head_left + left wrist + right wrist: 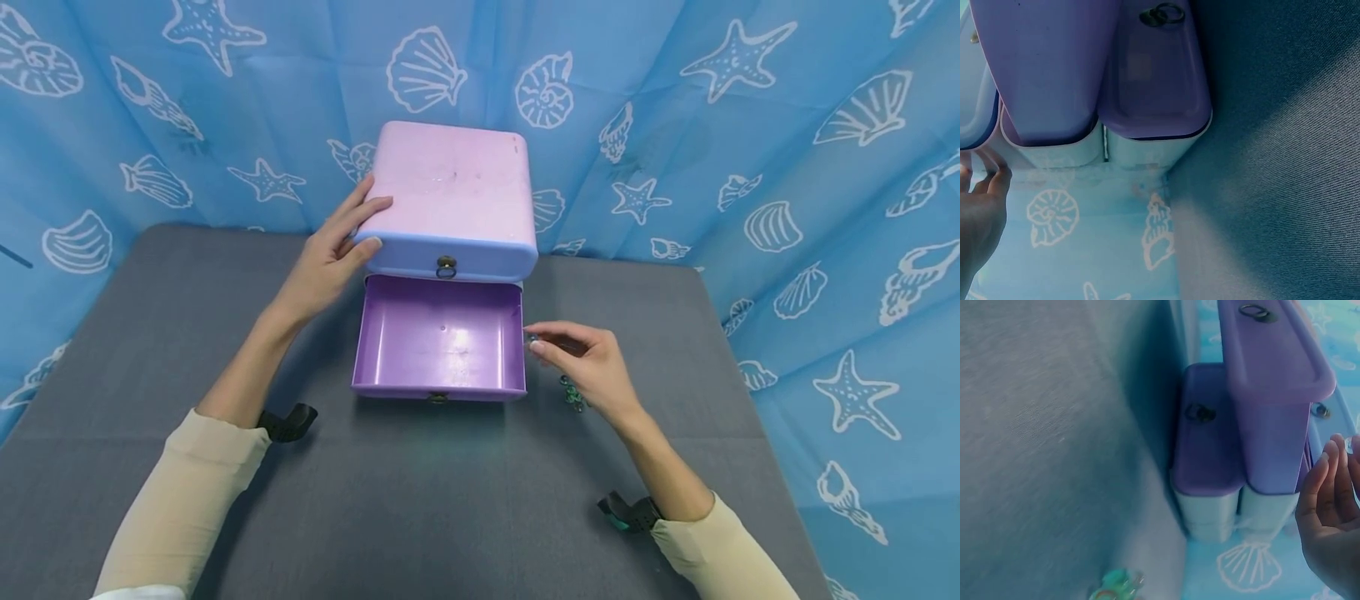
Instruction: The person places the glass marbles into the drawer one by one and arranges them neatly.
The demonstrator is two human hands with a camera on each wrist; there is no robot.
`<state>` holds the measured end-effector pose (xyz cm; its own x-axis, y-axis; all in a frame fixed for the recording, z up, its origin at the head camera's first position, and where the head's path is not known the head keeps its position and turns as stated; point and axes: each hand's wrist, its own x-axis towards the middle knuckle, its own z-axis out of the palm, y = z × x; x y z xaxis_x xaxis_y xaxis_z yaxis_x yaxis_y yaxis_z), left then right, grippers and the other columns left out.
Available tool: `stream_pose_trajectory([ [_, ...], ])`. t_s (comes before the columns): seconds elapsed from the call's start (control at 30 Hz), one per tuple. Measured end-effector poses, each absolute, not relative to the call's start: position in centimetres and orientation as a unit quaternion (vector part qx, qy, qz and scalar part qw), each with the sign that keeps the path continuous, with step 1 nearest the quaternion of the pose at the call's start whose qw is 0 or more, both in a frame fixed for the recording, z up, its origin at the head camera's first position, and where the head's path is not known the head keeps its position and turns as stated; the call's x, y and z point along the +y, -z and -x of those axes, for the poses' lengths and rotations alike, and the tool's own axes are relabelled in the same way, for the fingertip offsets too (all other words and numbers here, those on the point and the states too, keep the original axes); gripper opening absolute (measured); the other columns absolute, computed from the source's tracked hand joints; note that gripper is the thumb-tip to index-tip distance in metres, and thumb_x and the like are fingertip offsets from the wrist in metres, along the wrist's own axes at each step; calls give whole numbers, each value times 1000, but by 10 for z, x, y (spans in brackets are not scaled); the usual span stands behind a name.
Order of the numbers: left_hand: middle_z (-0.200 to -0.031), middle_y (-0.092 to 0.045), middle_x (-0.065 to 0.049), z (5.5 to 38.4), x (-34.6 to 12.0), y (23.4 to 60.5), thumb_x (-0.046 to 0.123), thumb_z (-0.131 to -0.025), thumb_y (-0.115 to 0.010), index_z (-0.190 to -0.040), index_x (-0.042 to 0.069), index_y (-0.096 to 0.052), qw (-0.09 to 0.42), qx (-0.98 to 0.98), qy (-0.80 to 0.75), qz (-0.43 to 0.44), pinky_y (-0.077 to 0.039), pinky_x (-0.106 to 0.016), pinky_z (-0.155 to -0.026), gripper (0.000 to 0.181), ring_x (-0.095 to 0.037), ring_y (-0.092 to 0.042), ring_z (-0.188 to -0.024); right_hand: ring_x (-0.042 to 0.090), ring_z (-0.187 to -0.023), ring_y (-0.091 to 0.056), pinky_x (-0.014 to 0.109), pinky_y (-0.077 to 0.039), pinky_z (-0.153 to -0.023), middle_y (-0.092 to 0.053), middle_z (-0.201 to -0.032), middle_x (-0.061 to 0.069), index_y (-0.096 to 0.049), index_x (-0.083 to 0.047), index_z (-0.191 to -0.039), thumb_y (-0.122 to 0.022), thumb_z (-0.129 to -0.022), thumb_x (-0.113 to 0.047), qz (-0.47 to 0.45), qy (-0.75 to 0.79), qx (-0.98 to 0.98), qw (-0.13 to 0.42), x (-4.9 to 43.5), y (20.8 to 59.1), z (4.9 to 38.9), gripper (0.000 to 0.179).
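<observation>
A small drawer cabinet has a pink top (453, 179), a shut blue upper drawer (405, 257) with a ring pull, and a pulled-out purple drawer (420, 333) with nothing inside. My left hand (322, 262) rests against the cabinet's left side, fingers along the top edge and thumb at the blue drawer's front corner. At the open drawer's right wall, my right hand (588, 367) pinches a small clear, shiny piece (1349, 445) between thumb and fingertips. Its exact kind cannot be told.
A small green shiny trinket (572, 393) lies on the grey tabletop (450, 500), partly behind my right hand. Under the open drawer is a shut purple lower drawer (1207, 444). A blue shell-print curtain (637, 83) hangs close behind the cabinet.
</observation>
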<state>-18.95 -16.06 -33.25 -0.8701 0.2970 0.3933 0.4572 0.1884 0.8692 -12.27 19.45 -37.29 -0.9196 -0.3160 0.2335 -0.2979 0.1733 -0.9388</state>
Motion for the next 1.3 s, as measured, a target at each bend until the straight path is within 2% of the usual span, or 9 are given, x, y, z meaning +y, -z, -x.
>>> stream_pose_trajectory([
  [0.17, -166, -15, 2, 200, -165, 347, 10, -102, -56, -149, 9, -46, 73, -766, 589, 246, -31, -32, -115, 48, -14, -15, -151, 29, -90, -70, 33, -59, -78, -73, -102, 16, -71, 6, -111, -70, -92, -2, 211, 623, 753, 17, 181, 368, 126, 21],
  [0.33, -165, -17, 7, 205, -168, 354, 12, -101, -57, -149, 13, -47, 78, -764, 590, 248, -29, -34, -117, 49, -12, -15, -151, 24, -87, -70, 33, -59, -77, -73, -101, 16, -69, 10, -111, -70, -91, 0, 232, 631, 740, 35, 167, 364, 131, 23],
  [0.57, -165, -16, 5, 207, -168, 355, 10, -101, -56, -149, 11, -46, 74, -763, 594, 245, -30, -30, -116, 49, -13, -14, -151, 38, -78, -65, 35, -59, -70, -71, -97, 20, -70, 8, -111, -69, -91, -1, 244, 622, 742, 48, 150, 364, 139, 22],
  [0.73, -165, -15, 6, 207, -167, 357, 11, -102, -56, -150, 11, -46, 69, -761, 596, 247, -31, -29, -115, 49, -13, -14, -151, 38, -76, -65, 36, -58, -67, -73, -96, 14, -70, 7, -110, -70, -91, -2, 239, 617, 748, 50, 138, 366, 144, 21],
  [1.0, -165, -17, 6, 204, -167, 354, 14, -101, -58, -149, 13, -47, 74, -759, 598, 248, -31, -33, -116, 49, -13, -15, -151, 29, -73, -68, 50, -57, -69, -74, -97, 6, -74, -2, -109, -72, -92, -9, 223, 597, 769, 54, 121, 361, 152, 19],
  [1.13, -165, -17, 6, 205, -166, 353, 13, -101, -58, -149, 13, -47, 74, -761, 596, 245, -31, -36, -116, 49, -13, -15, -151, 29, -76, -69, 44, -58, -71, -75, -98, 6, -73, 0, -111, -72, -92, -10, 222, 593, 772, 58, 115, 359, 155, 22],
  [1.3, -165, -18, 6, 205, -166, 353, 12, -101, -59, -148, 13, -48, 77, -763, 594, 243, -31, -39, -116, 49, -13, -16, -150, 39, -82, -69, 35, -59, -71, -74, -99, 15, -73, 0, -111, -72, -92, -8, 234, 606, 758, 69, 108, 359, 159, 21],
])
